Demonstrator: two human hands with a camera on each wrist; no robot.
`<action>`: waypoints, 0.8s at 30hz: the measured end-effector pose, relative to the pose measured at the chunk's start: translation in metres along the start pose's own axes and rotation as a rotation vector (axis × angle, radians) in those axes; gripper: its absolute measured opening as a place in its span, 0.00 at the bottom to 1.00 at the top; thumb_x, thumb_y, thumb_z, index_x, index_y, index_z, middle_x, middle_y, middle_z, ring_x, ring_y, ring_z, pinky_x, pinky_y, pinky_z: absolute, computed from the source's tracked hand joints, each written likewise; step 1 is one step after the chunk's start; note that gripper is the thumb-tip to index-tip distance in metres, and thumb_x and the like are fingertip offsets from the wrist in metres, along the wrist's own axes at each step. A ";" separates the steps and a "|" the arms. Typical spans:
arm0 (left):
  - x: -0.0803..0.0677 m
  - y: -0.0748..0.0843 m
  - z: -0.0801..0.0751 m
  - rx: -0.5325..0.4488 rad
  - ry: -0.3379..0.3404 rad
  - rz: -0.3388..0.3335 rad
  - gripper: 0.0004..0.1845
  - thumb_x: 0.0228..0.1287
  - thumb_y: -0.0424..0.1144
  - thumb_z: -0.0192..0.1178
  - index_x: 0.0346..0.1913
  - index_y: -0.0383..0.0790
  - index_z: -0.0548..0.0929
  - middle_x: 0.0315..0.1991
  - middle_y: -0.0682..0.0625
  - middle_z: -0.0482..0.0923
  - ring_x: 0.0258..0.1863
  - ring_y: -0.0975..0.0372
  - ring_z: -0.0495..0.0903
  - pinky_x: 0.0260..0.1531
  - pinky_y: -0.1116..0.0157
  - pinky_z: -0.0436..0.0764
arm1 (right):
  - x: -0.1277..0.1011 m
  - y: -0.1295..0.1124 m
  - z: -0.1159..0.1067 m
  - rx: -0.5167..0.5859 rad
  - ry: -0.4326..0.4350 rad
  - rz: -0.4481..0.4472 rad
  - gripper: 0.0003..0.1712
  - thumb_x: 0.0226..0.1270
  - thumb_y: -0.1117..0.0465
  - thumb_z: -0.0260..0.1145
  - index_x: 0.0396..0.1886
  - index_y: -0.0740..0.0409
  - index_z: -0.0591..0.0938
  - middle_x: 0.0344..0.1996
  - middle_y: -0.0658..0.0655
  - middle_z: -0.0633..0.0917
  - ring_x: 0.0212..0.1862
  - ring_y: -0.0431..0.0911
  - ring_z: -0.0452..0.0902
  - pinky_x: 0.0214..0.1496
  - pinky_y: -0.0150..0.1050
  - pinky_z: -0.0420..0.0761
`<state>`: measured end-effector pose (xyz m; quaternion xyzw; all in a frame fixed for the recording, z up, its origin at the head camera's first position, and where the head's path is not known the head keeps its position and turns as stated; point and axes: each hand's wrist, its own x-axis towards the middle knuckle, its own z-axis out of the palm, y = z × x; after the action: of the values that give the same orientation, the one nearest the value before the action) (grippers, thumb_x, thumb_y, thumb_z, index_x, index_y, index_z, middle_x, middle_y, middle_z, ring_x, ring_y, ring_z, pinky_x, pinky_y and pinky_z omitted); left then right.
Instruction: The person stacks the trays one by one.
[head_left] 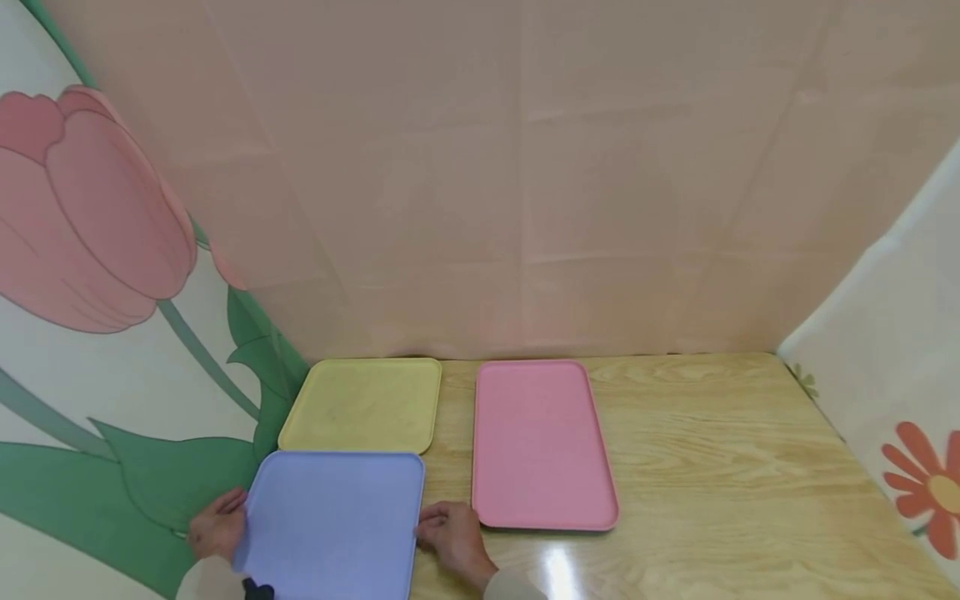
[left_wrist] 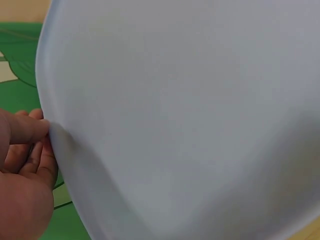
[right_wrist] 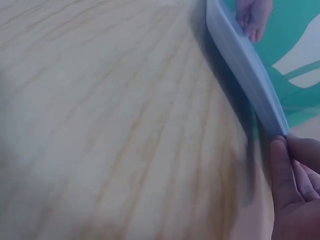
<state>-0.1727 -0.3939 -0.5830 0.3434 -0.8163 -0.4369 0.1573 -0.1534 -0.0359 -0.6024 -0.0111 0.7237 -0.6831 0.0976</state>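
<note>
Spanning the far L: tulip-print backdrop (head_left: pixel 112 200), white w/ a big pink bloom, green stems & leaves. Next comes the L hand (head_left: pixel 217 525), pale sleeve at its wrist, plus a small black item (head_left: pixel 258 590) by the cuff, too cut off to ID. L fingers grasp the blue tray (head_left: pixel 333 525) by its L rim, thumb on the upper side, other fingers bent behind/under the edge, per L-wrist cam. Blue tray sits front-L, btwn both hands, near end cut off by the frame; R-wrist cam shows its edge over a dark shadow on the wood, can't tell how high.

Directly behind it: yellow rect. tray (head_left: pixel 363 406), lying flat, long side crosswise; can't tell if the two rims touch or overlap. R hand (head_left: pixel 453 537) has the blue tray's R rim pinched btwn thumb & fingers, just beside the pink tray's near-L corner. Pink rect. tray (head_left: pixel 543 446) lies flat, long side front-to-back, R of the yellow w/ a gap btwn.

Farther R, wood-grain tabletop (head_left: pixel 712 450); pinkish-tan creased sheet (head_left: pixel 487 183) behind everything. Far R: white cloth (head_left: pixel 877 333) w/ orange-red flower (head_left: pixel 926 483), yellow ctr.
</note>
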 end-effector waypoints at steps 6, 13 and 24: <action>0.001 0.002 0.000 -0.048 -0.009 -0.029 0.18 0.62 0.23 0.59 0.55 0.22 0.79 0.39 0.35 0.86 0.17 0.86 0.68 0.17 0.84 0.71 | 0.001 -0.009 -0.002 0.017 0.026 0.014 0.09 0.52 0.77 0.73 0.34 0.69 0.87 0.23 0.56 0.86 0.26 0.43 0.83 0.27 0.34 0.84; 0.003 0.008 0.007 -0.019 0.014 -0.108 0.18 0.63 0.22 0.59 0.56 0.25 0.79 0.51 0.31 0.81 0.32 0.57 0.86 0.15 0.78 0.73 | 0.003 -0.014 -0.005 -0.053 0.052 -0.013 0.10 0.53 0.73 0.75 0.37 0.67 0.88 0.25 0.55 0.87 0.28 0.41 0.83 0.30 0.31 0.84; 0.000 0.019 0.006 -0.071 -0.012 -0.053 0.18 0.62 0.23 0.60 0.56 0.24 0.79 0.48 0.31 0.82 0.19 0.84 0.67 0.16 0.84 0.70 | 0.005 -0.022 -0.016 -0.128 0.078 -0.100 0.10 0.54 0.70 0.76 0.37 0.66 0.89 0.26 0.55 0.89 0.29 0.42 0.84 0.30 0.29 0.83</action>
<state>-0.1842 -0.3834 -0.5705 0.3566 -0.7917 -0.4718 0.1530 -0.1636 -0.0220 -0.5807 -0.0270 0.7678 -0.6392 0.0341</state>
